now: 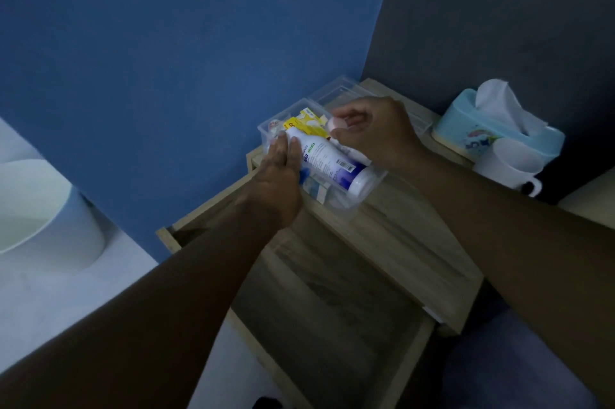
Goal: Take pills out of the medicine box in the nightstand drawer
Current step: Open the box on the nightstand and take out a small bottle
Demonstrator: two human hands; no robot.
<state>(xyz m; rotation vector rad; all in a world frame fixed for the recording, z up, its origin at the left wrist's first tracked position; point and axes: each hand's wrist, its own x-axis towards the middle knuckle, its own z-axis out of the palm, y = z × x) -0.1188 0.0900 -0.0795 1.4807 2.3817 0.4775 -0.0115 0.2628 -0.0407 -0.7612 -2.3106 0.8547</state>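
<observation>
I am steadying the clear medicine box (361, 197) on the nightstand (399, 242) counter at 12 o'clock, my left hand (278, 182) lying flat and spread on the slick white bottle (327, 164), my right hand (377, 132) grip pinching a small, light pinkish container (337, 124) by its sides.

The medicine box (362, 195) sits on the nightstand's surface (392, 229), its lid (336, 90) just behind it. A bottle (329, 162) lies inside on packets (307, 124). The tissue box (479, 129) and cup (509, 165) stand to the right. The open drawer (332, 318) extends in front, below.
</observation>
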